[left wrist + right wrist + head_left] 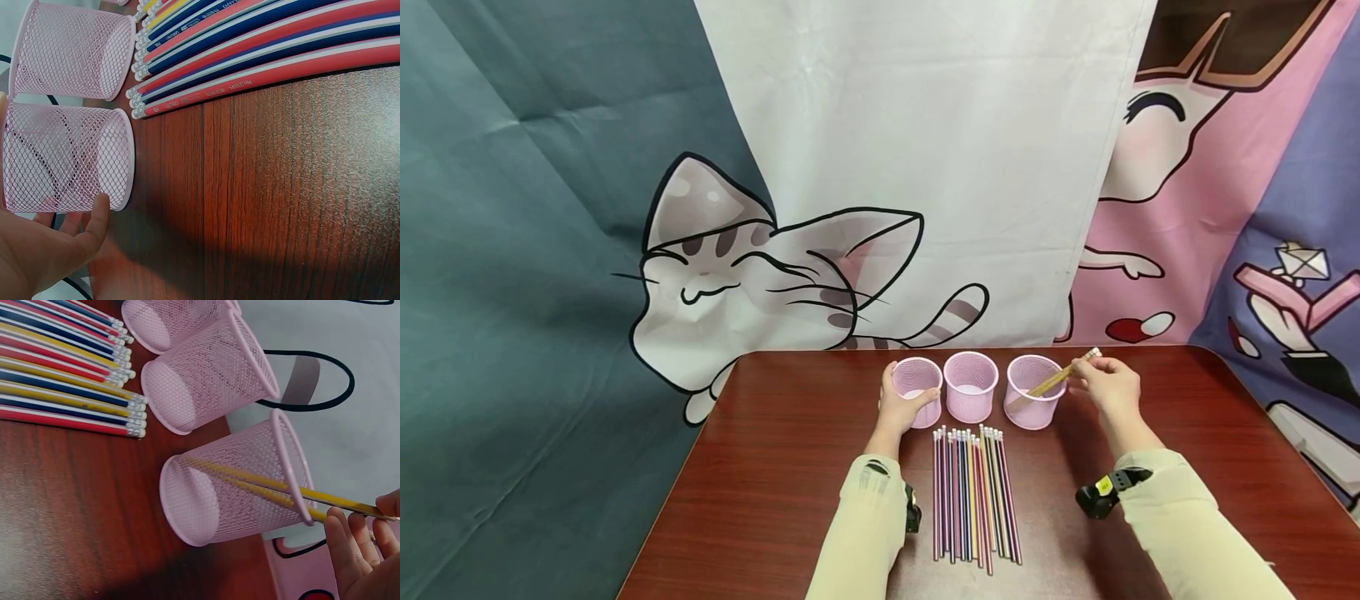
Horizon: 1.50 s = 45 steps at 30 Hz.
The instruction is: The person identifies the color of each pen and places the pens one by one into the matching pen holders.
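Three pink mesh pencil cups stand upright in a row. My left hand (901, 408) grips the left cup (69, 159) from its outer side, with the thumb across its front. At the right cup (234, 487), my right hand (1108, 385) pinches two yellow pencils (337, 501) near their eraser ends. These pencils slant down inside that cup, and their lower ends show through the mesh. Between them stands the middle cup (972, 392), touched by neither hand. In front of the cups lies a row of striped pencils (973, 500), white erasers toward the cups.
The reddish-brown wooden table (775, 467) ends just behind the cups. Beyond its back edge hangs a printed cloth (925, 125) with a cartoon cat. Both forearms wear pale sleeves (857, 525) with dark wrist cameras (1099, 498).
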{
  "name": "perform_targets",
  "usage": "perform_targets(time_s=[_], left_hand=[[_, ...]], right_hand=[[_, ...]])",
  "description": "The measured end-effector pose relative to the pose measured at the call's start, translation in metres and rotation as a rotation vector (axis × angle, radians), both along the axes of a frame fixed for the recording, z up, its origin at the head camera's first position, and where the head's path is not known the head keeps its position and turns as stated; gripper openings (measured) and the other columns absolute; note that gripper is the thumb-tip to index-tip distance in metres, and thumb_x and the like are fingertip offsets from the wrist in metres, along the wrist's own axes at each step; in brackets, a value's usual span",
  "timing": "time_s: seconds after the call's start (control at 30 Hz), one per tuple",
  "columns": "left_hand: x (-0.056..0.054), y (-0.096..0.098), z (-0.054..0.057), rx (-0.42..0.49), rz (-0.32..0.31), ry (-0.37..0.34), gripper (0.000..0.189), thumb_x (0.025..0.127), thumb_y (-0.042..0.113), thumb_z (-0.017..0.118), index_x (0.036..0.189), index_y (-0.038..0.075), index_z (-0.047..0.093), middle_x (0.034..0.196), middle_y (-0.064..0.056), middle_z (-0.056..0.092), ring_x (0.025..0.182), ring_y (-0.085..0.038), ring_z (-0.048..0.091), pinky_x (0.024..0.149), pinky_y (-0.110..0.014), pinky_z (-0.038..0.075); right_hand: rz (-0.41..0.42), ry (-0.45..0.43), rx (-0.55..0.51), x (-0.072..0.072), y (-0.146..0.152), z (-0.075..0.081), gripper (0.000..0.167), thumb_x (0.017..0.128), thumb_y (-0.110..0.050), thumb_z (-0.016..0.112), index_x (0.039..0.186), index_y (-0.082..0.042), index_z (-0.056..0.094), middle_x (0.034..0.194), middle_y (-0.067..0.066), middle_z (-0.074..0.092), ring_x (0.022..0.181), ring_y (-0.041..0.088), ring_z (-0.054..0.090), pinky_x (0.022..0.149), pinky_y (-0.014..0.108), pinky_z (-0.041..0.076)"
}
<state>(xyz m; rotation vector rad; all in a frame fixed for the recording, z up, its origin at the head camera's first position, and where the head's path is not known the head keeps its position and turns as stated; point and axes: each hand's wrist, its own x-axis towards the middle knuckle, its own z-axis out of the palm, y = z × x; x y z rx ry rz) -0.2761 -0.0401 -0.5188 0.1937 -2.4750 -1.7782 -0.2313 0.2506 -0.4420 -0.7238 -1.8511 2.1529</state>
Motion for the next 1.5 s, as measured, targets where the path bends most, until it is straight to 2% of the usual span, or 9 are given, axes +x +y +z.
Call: perform_targets(time_s=[0.27, 0.37, 0.73, 1.07, 1.2, 1.27, 1.33, 1.43, 1.5], left_hand=[[0.0, 0.001, 0.001, 0.001, 0.003, -0.014, 0.094, 0.063, 0.028, 0.086, 0.14, 0.021, 0.032, 0.138, -0.012, 0.04, 0.12, -0.034, 0.039, 0.098, -0.046, 0.033], [0.0, 0.001, 0.001, -0.005, 0.006, -0.016, 0.095, 0.062, 0.028, 0.086, 0.139, 0.021, 0.032, 0.137, -0.013, 0.041, 0.12, -0.035, 0.04, 0.098, -0.047, 0.033], [0.002, 0.001, -0.001, -0.016, 0.006, -0.012, 0.094, 0.063, 0.028, 0.085, 0.14, 0.02, 0.031, 0.138, -0.015, 0.039, 0.12, -0.036, 0.039, 0.099, -0.048, 0.032], [0.003, 0.001, 0.001, -0.028, 0.003, -0.014, 0.094, 0.063, 0.03, 0.085, 0.14, 0.021, 0.031, 0.138, -0.014, 0.04, 0.12, -0.037, 0.039, 0.098, -0.048, 0.032], [0.002, 0.0, 0.0, -0.034, 0.005, -0.013, 0.094, 0.063, 0.031, 0.085, 0.14, 0.021, 0.031, 0.138, -0.013, 0.04, 0.12, -0.036, 0.039, 0.098, -0.048, 0.032], [0.002, 0.0, 0.0, -0.035, 0.007, -0.01, 0.094, 0.063, 0.031, 0.085, 0.139, 0.021, 0.031, 0.138, -0.014, 0.04, 0.119, -0.036, 0.04, 0.097, -0.049, 0.033], [0.002, 0.0, 0.0, -0.037, 0.009, -0.003, 0.094, 0.063, 0.03, 0.085, 0.139, 0.02, 0.031, 0.137, -0.014, 0.041, 0.118, -0.037, 0.04, 0.096, -0.049, 0.033], [0.002, 0.0, 0.001, -0.03, 0.008, -0.01, 0.094, 0.063, 0.03, 0.085, 0.139, 0.021, 0.031, 0.137, -0.013, 0.041, 0.119, -0.037, 0.04, 0.097, -0.049, 0.033], [0.002, 0.0, 0.0, -0.027, 0.008, -0.012, 0.094, 0.063, 0.031, 0.085, 0.139, 0.021, 0.031, 0.137, -0.013, 0.041, 0.119, -0.036, 0.04, 0.097, -0.048, 0.033]], right_hand=[[-0.041, -0.061, -0.063, 0.004, 0.004, -0.012, 0.019, 0.086, -0.01, 0.062, 0.096, -0.003, 0.048, 0.06, -0.006, 0.061, 0.053, 0.009, 0.063, 0.052, 0.025, 0.053], [-0.052, -0.059, -0.072, 0.004, 0.004, -0.016, 0.019, 0.086, -0.01, 0.063, 0.095, -0.004, 0.048, 0.058, -0.007, 0.062, 0.053, 0.008, 0.063, 0.05, 0.025, 0.052], [-0.072, -0.077, -0.084, 0.004, 0.004, -0.019, 0.012, 0.085, -0.012, 0.065, 0.09, -0.007, 0.055, 0.055, -0.007, 0.063, 0.051, 0.007, 0.062, 0.047, 0.024, 0.051], [-0.033, -0.075, -0.079, 0.003, 0.007, -0.021, 0.027, 0.086, -0.014, 0.065, 0.109, -0.004, 0.055, 0.06, -0.009, 0.064, 0.055, 0.007, 0.062, 0.05, 0.024, 0.052], [0.002, -0.084, -0.046, 0.003, 0.009, -0.023, 0.041, 0.087, -0.016, 0.065, 0.122, -0.001, 0.051, 0.062, -0.01, 0.064, 0.059, 0.007, 0.063, 0.052, 0.024, 0.052], [-0.023, -0.085, -0.018, 0.004, 0.009, -0.023, 0.041, 0.087, -0.016, 0.064, 0.123, 0.0, 0.051, 0.061, -0.013, 0.063, 0.057, 0.005, 0.062, 0.05, 0.023, 0.051], [-0.08, -0.076, 0.04, 0.006, 0.008, -0.022, 0.032, 0.086, -0.017, 0.064, 0.115, -0.004, 0.055, 0.06, -0.017, 0.06, 0.053, 0.003, 0.059, 0.047, 0.021, 0.048], [-0.168, 0.005, 0.155, 0.007, 0.001, -0.021, 0.014, 0.085, -0.014, 0.065, 0.096, -0.008, 0.059, 0.058, -0.018, 0.055, 0.047, 0.0, 0.053, 0.043, 0.017, 0.041], [-0.157, 0.097, 0.259, 0.009, -0.007, -0.021, 0.008, 0.084, -0.01, 0.065, 0.089, -0.009, 0.059, 0.058, -0.016, 0.054, 0.046, -0.001, 0.051, 0.043, 0.015, 0.04]])
